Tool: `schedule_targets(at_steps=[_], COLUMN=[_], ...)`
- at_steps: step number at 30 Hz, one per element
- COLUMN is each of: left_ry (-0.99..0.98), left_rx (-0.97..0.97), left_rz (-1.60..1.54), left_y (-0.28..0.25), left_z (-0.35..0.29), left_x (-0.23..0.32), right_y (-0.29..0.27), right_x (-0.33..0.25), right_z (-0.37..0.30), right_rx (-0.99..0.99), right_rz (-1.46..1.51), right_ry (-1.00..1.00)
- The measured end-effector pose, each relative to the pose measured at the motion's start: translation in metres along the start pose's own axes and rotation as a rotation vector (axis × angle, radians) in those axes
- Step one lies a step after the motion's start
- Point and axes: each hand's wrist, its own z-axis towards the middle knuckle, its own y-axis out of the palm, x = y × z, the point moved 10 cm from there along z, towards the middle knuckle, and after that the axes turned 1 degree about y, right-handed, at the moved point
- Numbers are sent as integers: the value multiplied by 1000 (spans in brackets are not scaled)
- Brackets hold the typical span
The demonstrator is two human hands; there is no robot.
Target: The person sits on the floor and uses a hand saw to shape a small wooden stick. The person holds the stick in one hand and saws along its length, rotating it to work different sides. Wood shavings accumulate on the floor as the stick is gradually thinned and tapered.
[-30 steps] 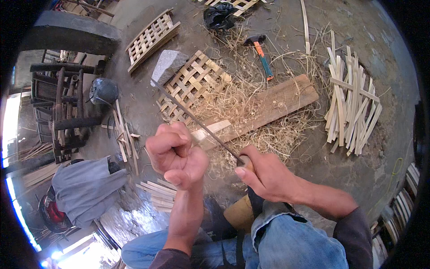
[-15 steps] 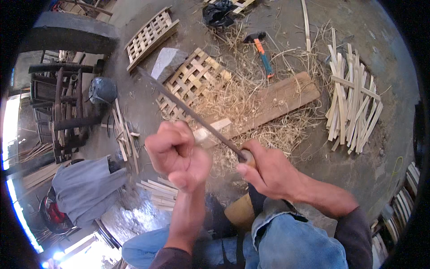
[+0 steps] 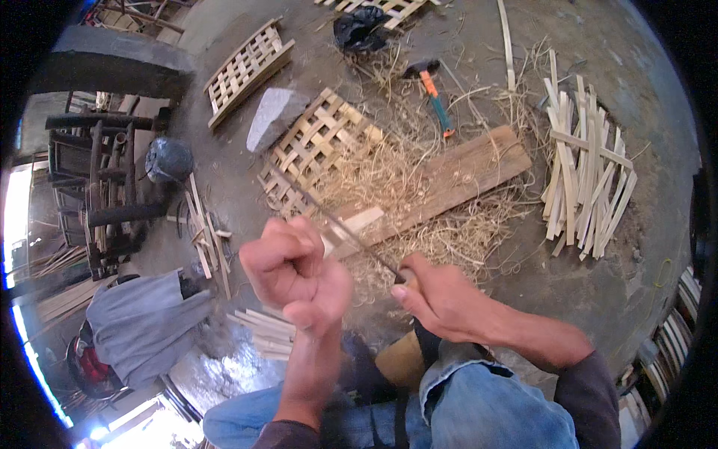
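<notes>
My right hand (image 3: 441, 295) is wrapped round the handle of a long knife (image 3: 355, 238). Its narrow dark blade points up and to the left, seen nearly edge-on, passing above a wooden plank (image 3: 479, 168). Beside the blade, my left hand (image 3: 295, 273) is turned palm up with its fingers curled in; whether anything is inside them is hidden. A pale flat strip of wood (image 3: 363, 222) lies at the plank's near end, just right of that hand. Curly shavings (image 3: 456, 232) cover the plank's surroundings, and a woven slat panel (image 3: 321, 138) lies at its left.
A hammer (image 3: 435, 105) with an orange and green handle lies beyond the plank, near a black plastic bag (image 3: 360, 30). A grey stone (image 3: 273, 116) sits by the panel. Pale strips (image 3: 587, 172) are heaped at right. Dark chairs (image 3: 101, 176) stand at left.
The knife's blade has drawn back toward me and its tip now reaches less far to the upper left. My left hand stays curled in nearly the same place.
</notes>
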Motion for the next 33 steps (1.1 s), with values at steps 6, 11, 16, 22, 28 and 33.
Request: schedule_targets(at_steps=[6,11,16,22,28,33], left_ry=[15,-8,12,15,2,45], left_rx=[-32,86,1,-29,16,35], left_rz=[-35,10,-12,30,85,66], left_y=[5,-2,0,2,0,-1], left_z=[1,1,-1,-2,1,3], left_x=[3,-3,1,-2,4,4], right_y=[19,-6,10,14,5,-7], right_x=[51,3,8,12,-2,-13], right_z=[5,-18,0,-3,-10,-4], right_rx=[-59,83,-32,-48,22,89], right_rz=[-80,182,27,60,96,74], right_ry=[99,-41,13,20,-60,-96])
